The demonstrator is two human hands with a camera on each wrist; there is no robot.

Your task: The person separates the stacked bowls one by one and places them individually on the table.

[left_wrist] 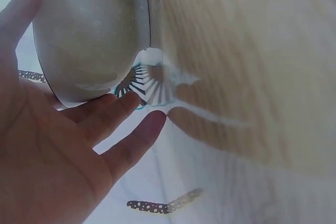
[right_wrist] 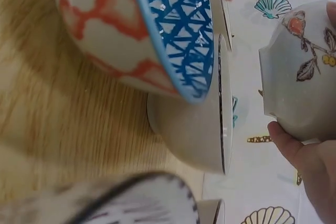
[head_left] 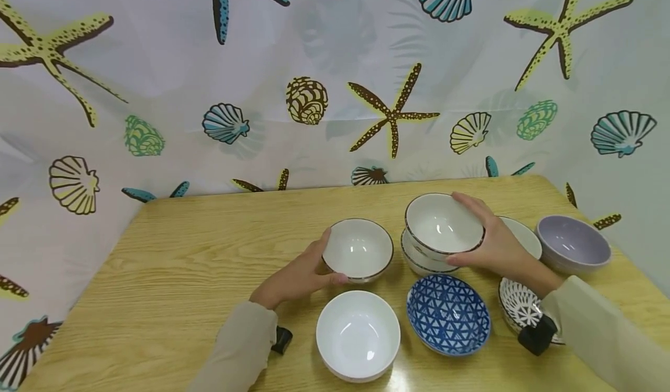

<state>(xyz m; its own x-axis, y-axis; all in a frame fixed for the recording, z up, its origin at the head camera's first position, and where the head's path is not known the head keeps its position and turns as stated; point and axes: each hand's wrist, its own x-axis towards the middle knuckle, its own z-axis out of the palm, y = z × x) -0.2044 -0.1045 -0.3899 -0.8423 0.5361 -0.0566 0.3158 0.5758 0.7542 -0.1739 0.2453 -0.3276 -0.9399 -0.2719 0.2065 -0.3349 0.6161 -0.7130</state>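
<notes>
My left hand [head_left: 300, 273] holds a white dark-rimmed bowl [head_left: 358, 249] by its left side, thumb at the near edge and fingers farther back. In the left wrist view that bowl [left_wrist: 92, 35] sits between thumb and fingers, the lower fingers spread apart. My right hand [head_left: 494, 246] grips another white dark-rimmed bowl [head_left: 442, 220] from the right. It is raised over a similar bowl [head_left: 426, 264] on the table. A bird-and-branch pattern marks the raised bowl's outside [right_wrist: 304, 56] in the right wrist view.
Nearest me stand a plain white bowl [head_left: 358, 337] and a blue triangle-patterned bowl [head_left: 449, 315]. A black-and-white patterned bowl [head_left: 518, 302] lies partly under the right forearm. Behind that arm are another white bowl [head_left: 523, 238] and a lilac bowl [head_left: 574, 243]. A shell-print cloth [head_left: 262, 165] hangs behind the wooden table [head_left: 199, 252].
</notes>
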